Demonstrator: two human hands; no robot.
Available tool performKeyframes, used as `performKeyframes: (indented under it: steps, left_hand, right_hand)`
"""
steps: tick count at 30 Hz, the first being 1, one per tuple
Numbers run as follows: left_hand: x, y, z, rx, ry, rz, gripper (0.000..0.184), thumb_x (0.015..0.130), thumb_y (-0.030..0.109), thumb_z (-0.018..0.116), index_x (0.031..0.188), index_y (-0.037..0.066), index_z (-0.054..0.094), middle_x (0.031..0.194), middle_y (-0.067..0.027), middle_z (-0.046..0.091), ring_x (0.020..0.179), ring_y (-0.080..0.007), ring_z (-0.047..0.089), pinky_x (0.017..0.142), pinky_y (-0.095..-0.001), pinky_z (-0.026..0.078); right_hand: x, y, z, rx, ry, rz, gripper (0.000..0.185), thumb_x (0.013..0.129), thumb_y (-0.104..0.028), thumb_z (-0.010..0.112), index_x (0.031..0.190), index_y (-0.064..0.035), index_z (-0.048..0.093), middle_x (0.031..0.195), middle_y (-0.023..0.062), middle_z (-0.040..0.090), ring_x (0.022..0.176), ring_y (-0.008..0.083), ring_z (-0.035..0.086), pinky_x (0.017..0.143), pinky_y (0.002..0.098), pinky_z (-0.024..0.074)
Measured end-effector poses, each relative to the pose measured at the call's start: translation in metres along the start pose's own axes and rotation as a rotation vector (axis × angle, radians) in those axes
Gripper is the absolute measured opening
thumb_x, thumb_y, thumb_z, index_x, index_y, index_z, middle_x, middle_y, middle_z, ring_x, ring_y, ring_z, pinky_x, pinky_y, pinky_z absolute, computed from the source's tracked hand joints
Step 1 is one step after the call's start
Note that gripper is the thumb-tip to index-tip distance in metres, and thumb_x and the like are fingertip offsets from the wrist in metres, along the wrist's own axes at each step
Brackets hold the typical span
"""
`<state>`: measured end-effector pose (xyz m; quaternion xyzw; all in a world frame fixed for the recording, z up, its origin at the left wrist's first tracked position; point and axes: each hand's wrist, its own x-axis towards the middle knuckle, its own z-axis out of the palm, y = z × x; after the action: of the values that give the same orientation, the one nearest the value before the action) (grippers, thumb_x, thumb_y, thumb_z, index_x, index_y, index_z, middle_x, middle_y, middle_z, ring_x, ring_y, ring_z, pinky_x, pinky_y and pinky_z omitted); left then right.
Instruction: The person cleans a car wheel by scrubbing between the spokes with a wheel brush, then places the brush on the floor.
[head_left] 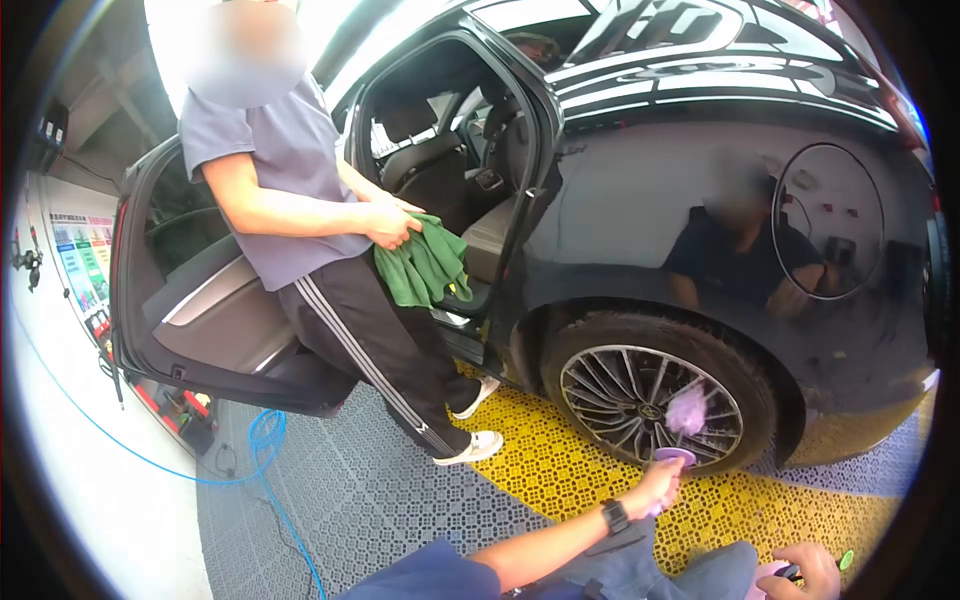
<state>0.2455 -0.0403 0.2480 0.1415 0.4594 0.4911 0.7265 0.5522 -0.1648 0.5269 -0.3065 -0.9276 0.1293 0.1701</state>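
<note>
My left hand (pixel 658 486), with a dark watch on its wrist, is closed around the handle of a purple brush. The brush's round guard (pixel 675 457) sits just above the fingers, and its fluffy purple head (pixel 687 412) is in front of the spokes at the right side of the car wheel (pixel 640 400). Whether it touches the spokes cannot be told. At the bottom right, my right hand (pixel 812 570) is curled round something dark and pink, mostly hidden. A small green round piece (pixel 847 560) shows beside that hand.
A person (pixel 270 190) stands by the open rear door (pixel 220 300) of the dark car (pixel 660 200), holding a green cloth (pixel 425 262) in both hands. A blue hose (pixel 266 435) runs over the grey and yellow grid floor (pixel 530 440). Posters (pixel 80 260) hang at the left.
</note>
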Motion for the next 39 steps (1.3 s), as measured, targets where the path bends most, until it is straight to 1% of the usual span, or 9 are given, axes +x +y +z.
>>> performKeyframes:
  steps: [3, 6, 10, 15, 19, 24, 28, 32, 39]
  left_hand:
    - [-0.02, -0.001, -0.003, 0.083, 0.069, -0.07, 0.018, 0.103, 0.039, 0.049, 0.108, 0.023, 0.056, 0.06, 0.0098, 0.034, 0.042, -0.0039, 0.03, 0.034, -0.0225, 0.023]
    - [0.014, 0.029, -0.023, -0.036, -0.094, -0.009, 0.014, 0.102, 0.033, 0.05, 0.092, 0.025, 0.056, 0.053, 0.0131, 0.039, 0.038, -0.0051, 0.034, 0.033, -0.0244, 0.026]
    - [0.07, 0.091, -0.01, 0.072, -0.147, 0.02, 0.026, 0.102, 0.031, 0.048, 0.078, 0.02, 0.046, 0.051, 0.0087, 0.034, 0.037, -0.0085, 0.034, 0.034, -0.0262, 0.026]
    - [0.027, 0.022, 0.036, 0.069, 0.067, 0.124, 0.033, 0.103, 0.041, 0.048, 0.084, 0.015, 0.041, 0.054, 0.0058, 0.03, 0.038, -0.0081, 0.029, 0.035, -0.0254, 0.024]
    - [0.023, 0.029, 0.004, 0.097, 0.049, -0.037, 0.033, 0.102, 0.04, 0.051, 0.081, 0.017, 0.042, 0.053, 0.0065, 0.028, 0.039, -0.0077, 0.029, 0.034, -0.0243, 0.023]
    - [0.082, 0.09, -0.016, 0.209, -0.056, 0.057, 0.031, 0.102, 0.039, 0.051, 0.084, 0.015, 0.043, 0.054, 0.006, 0.032, 0.04, -0.008, 0.031, 0.035, -0.0251, 0.024]
    - [0.07, 0.05, 0.015, 0.171, 0.003, 0.162, 0.032, 0.103, 0.04, 0.048, 0.084, 0.016, 0.04, 0.052, 0.0048, 0.03, 0.038, -0.009, 0.03, 0.035, -0.0259, 0.025]
    - [0.038, 0.016, -0.004, 0.155, 0.041, 0.117, 0.032, 0.103, 0.04, 0.049, 0.082, 0.017, 0.039, 0.053, 0.006, 0.031, 0.038, -0.0084, 0.031, 0.034, -0.0256, 0.024]
    - [0.009, 0.02, -0.02, 0.006, -0.114, -0.042, 0.032, 0.102, 0.04, 0.052, 0.079, 0.018, 0.043, 0.057, 0.0098, 0.032, 0.043, -0.0025, 0.028, 0.037, -0.0204, 0.024]
  right_hand:
    - [-0.001, 0.005, -0.006, -0.054, -0.013, 0.037, 0.027, 0.074, 0.004, 0.062, 0.099, -0.0043, 0.068, 0.111, 0.0178, 0.062, 0.097, 0.0349, 0.061, 0.085, 0.0424, 0.0498]
    - [0.006, 0.004, 0.001, -0.133, 0.112, -0.028, 0.03, 0.058, -0.001, 0.064, 0.087, -0.0065, 0.068, 0.104, 0.0141, 0.061, 0.092, 0.0341, 0.063, 0.079, 0.0443, 0.0523]
    - [0.017, -0.004, -0.003, -0.153, 0.031, -0.015, 0.032, 0.057, -0.001, 0.064, 0.088, -0.0062, 0.068, 0.104, 0.0149, 0.061, 0.092, 0.0335, 0.064, 0.079, 0.0433, 0.0534]
    - [0.021, -0.01, -0.002, -0.149, -0.06, -0.065, 0.033, 0.056, -0.002, 0.064, 0.088, -0.0068, 0.069, 0.102, 0.0128, 0.062, 0.095, 0.0318, 0.065, 0.079, 0.0424, 0.0539]
    - [0.013, -0.006, -0.008, -0.193, -0.073, 0.024, 0.033, 0.055, -0.001, 0.064, 0.088, -0.0066, 0.069, 0.102, 0.0132, 0.062, 0.095, 0.0325, 0.065, 0.079, 0.0422, 0.0534]
    - [0.033, -0.019, -0.023, -0.31, 0.011, -0.024, 0.043, 0.062, 0.004, 0.062, 0.104, -0.0059, 0.064, 0.106, 0.0164, 0.062, 0.094, 0.0346, 0.065, 0.078, 0.0463, 0.0534]
    - [0.055, -0.036, -0.028, -0.248, 0.234, -0.171, 0.042, 0.074, 0.001, 0.065, 0.115, -0.0054, 0.06, 0.105, 0.0165, 0.061, 0.095, 0.0347, 0.065, 0.077, 0.0457, 0.0543]
    - [0.056, -0.045, -0.022, 0.619, 0.563, -0.029, 0.048, 0.081, -0.011, 0.067, 0.126, -0.0023, 0.052, 0.103, 0.0153, 0.061, 0.093, 0.0323, 0.065, 0.074, 0.0424, 0.0554]
    - [0.057, -0.04, -0.015, 1.139, 0.643, 0.07, 0.058, 0.083, -0.021, 0.066, 0.132, 0.0022, 0.044, 0.099, 0.014, 0.06, 0.085, 0.0276, 0.065, 0.068, 0.0372, 0.0558]
